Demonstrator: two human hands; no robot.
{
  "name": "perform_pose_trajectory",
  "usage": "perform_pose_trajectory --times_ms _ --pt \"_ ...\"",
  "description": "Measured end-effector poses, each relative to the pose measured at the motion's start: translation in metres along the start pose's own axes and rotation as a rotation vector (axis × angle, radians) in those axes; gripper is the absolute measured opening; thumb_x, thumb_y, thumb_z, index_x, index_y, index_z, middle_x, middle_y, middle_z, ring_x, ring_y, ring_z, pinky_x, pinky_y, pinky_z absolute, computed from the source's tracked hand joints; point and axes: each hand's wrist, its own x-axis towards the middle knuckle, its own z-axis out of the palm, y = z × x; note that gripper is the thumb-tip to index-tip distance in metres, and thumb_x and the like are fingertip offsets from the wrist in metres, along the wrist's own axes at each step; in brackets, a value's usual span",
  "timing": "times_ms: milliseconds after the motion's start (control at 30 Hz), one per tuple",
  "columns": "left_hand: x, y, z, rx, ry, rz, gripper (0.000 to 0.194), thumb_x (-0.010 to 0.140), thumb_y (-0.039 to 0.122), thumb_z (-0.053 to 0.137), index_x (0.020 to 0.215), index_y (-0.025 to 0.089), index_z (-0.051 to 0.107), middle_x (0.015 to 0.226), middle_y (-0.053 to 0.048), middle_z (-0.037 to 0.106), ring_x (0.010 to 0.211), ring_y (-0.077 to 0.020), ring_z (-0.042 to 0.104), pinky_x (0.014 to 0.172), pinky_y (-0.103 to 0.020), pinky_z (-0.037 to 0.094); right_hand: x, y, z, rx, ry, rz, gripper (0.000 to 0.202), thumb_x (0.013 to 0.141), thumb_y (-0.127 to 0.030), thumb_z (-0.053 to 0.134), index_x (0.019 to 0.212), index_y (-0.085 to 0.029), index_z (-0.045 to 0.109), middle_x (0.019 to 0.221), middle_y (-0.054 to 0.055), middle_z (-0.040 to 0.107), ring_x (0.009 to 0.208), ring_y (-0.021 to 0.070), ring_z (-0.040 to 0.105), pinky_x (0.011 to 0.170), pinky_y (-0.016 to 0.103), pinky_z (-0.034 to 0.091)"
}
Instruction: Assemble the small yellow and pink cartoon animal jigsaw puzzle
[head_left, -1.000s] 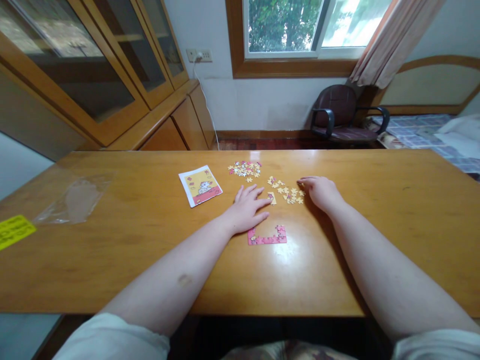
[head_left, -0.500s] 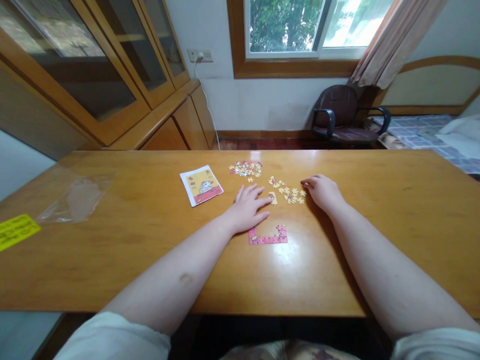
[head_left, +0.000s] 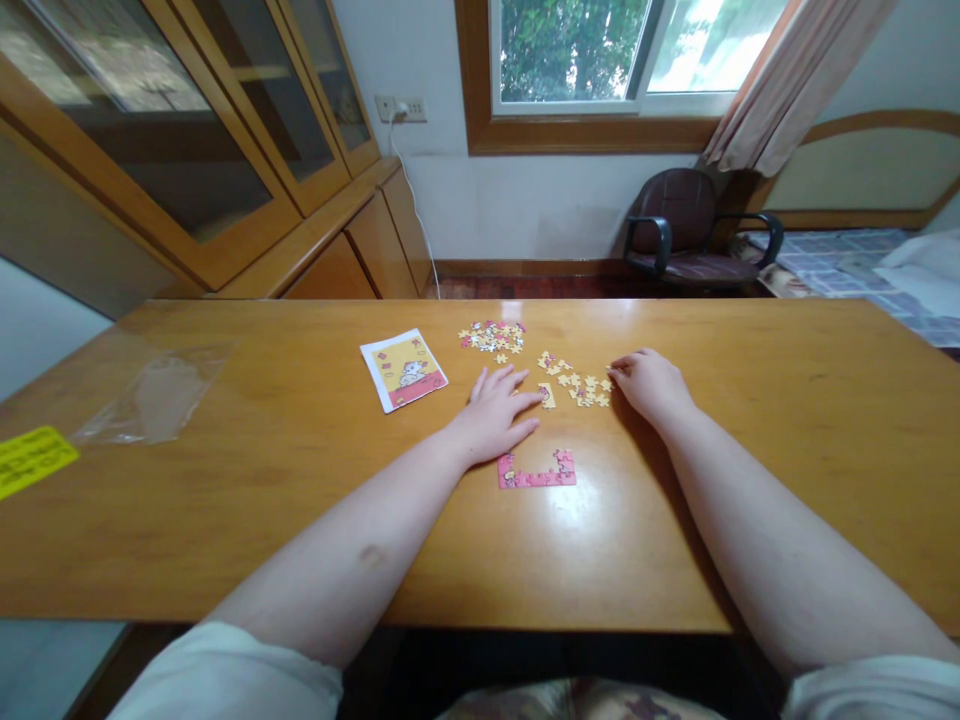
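My left hand [head_left: 495, 415] lies on the table with its fingers spread, the fingertips beside a small joined yellow puzzle section [head_left: 547, 396]. Just below that hand is a pink U-shaped strip of joined puzzle pieces [head_left: 537, 479], its upper left corner close to my wrist. My right hand [head_left: 651, 385] is at the right end of a loose group of yellow puzzle pieces [head_left: 587, 390]. Its thumb and fingers are pinched together on a small yellow puzzle piece [head_left: 611, 369], mostly covered by the fingertips.
Farther back lies a heap of mixed puzzle pieces [head_left: 491, 337]. A picture card [head_left: 409, 370] with a cartoon animal rests left of my left hand. A clear plastic bag [head_left: 154, 400] and a yellow label [head_left: 34, 460] are at the table's left. Beyond the table stands an office chair [head_left: 679, 230].
My right hand has shifted slightly to the right, away from the yellow pieces. My left hand stays where it was.
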Motion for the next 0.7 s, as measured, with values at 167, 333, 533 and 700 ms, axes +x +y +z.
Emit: perform_pose_trajectory --times_ms 167,333,533,700 --pt "0.000 -0.001 0.000 0.000 0.005 0.002 0.043 0.088 0.044 0.050 0.129 0.031 0.056 0.147 -0.008 0.038 0.141 -0.0307 0.022 0.114 -0.059 0.010 0.003 0.003 0.004 0.059 -0.009 0.023 0.021 0.082 -0.032 0.057 0.088 -0.018 0.072 0.098 0.011 0.068 0.091 0.0223 0.062 0.082 0.032 0.045" --pt "0.000 -0.001 0.000 0.004 0.003 0.000 0.044 0.088 0.044 0.049 0.129 0.030 0.056 0.148 -0.009 0.038 0.141 -0.0314 0.022 0.114 -0.059 0.009 0.002 0.001 0.005 0.131 0.002 0.060 0.016 0.081 -0.028 0.058 0.087 -0.018 0.069 0.093 0.009 0.069 0.086 0.0215 0.062 0.077 0.031 0.045" --pt "0.000 0.001 -0.003 0.011 0.005 -0.015 0.043 0.089 0.043 0.049 0.129 0.030 0.056 0.147 -0.008 0.039 0.140 -0.0311 0.023 0.114 -0.059 0.011 -0.011 -0.009 -0.009 0.162 0.088 -0.175 0.022 0.081 -0.024 0.053 0.095 -0.018 0.069 0.098 0.009 0.068 0.090 0.0203 0.061 0.082 0.030 0.045" --pt "0.001 0.002 -0.004 0.011 0.002 -0.017 0.043 0.089 0.043 0.049 0.129 0.030 0.056 0.148 -0.009 0.038 0.141 -0.0310 0.022 0.114 -0.059 0.011 -0.024 -0.021 -0.024 0.322 -0.178 -0.584 0.028 0.076 -0.013 0.052 0.096 -0.022 0.069 0.097 0.004 0.069 0.088 0.0168 0.062 0.082 0.027 0.047"
